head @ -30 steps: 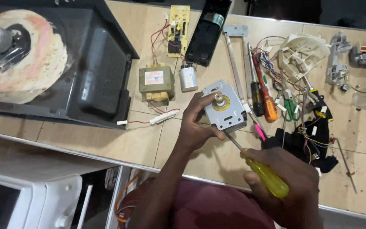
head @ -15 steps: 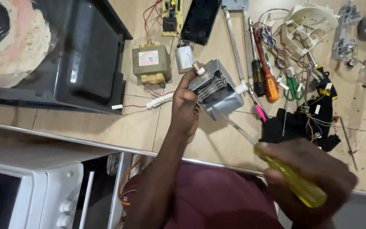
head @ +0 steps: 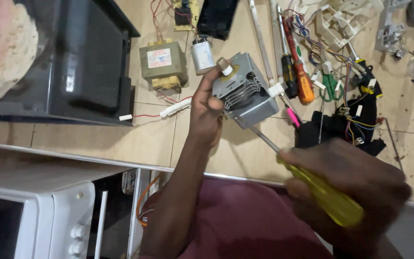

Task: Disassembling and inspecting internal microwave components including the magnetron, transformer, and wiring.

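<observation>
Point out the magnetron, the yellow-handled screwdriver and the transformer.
magnetron (head: 245, 93): head view, on its finned metal side.
yellow-handled screwdriver (head: 329, 199): head view, on the yellow handle.
transformer (head: 163, 61): head view, on its labelled top.

You have lifted and tilted the metal part.

A second ago your left hand (head: 207, 112) pressed the grey finned metal block (head: 245, 91) flat on the table; now it is raised and tipped on edge, fins facing you. Your right hand (head: 348, 187) has pulled back lower right, the yellow-handled screwdriver (head: 327, 196) tip now under the block.
</observation>
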